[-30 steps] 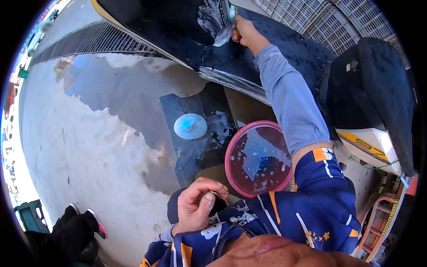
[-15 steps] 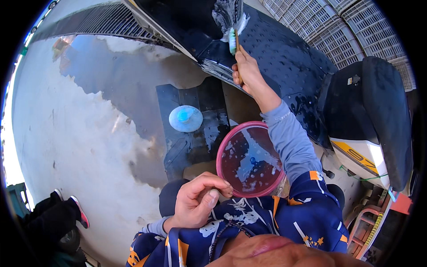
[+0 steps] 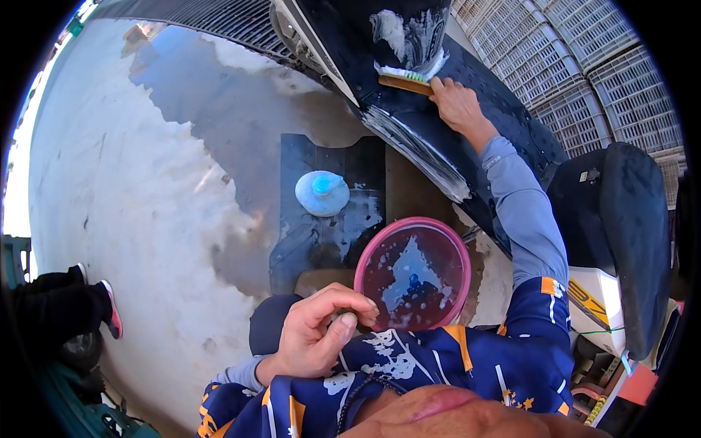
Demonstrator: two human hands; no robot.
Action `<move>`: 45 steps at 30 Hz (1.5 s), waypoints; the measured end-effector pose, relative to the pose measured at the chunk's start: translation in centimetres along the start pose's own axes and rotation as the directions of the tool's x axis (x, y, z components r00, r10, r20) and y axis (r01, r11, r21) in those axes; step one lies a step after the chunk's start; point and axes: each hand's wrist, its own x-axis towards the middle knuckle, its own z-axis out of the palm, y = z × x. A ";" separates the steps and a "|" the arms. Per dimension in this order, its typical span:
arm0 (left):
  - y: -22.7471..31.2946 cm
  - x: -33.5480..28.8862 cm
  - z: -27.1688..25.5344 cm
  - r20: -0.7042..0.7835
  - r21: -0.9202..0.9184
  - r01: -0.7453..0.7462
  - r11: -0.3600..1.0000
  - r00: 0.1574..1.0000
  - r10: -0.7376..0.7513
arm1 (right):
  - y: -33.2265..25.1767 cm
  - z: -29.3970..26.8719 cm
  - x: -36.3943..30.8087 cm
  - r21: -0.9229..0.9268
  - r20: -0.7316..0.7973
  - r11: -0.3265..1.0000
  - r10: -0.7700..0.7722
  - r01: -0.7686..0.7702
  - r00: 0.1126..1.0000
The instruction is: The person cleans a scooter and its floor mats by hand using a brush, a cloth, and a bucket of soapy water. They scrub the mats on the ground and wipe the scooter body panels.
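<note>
My right hand (image 3: 461, 108), its arm stretched out, is closed round the handle end of a wooden scrubbing brush (image 3: 406, 84). The pale, foamy bristles press against the black panel of a scooter (image 3: 498, 124) near its floorboard. White suds (image 3: 420, 36) streak the panel above the brush. Close to my body my left hand (image 3: 321, 328) is loosely closed, fingers curled, with nothing visible in it. It hangs beside the near rim of a pink basin (image 3: 468, 274) of dark, sudsy water. A white bottle with a blue top (image 3: 322, 193) stands on a black rubber mat (image 3: 336, 157).
Stacked light crates (image 3: 562, 73) stand beyond the scooter. Its black seat (image 3: 635, 241) is at the right. The concrete floor (image 3: 146, 204) is partly wet. A metal grate (image 3: 212, 25) lies at the far left. At the left edge stands another person with a pink-trimmed shoe (image 3: 113, 310).
My right hand has moved the brush and turned it from upright to nearly sideways across the panel. Suds now streak the scooter's lower side edge more plainly. My left hand stays near my chest.
</note>
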 end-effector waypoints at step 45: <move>-0.3 0.5 0.7 0.112 -0.013 0.073 0.997 0.991 -0.071 | -5.9 -5.7 -3.8 0.802 0.052 0.476 0.545 -0.360 0.837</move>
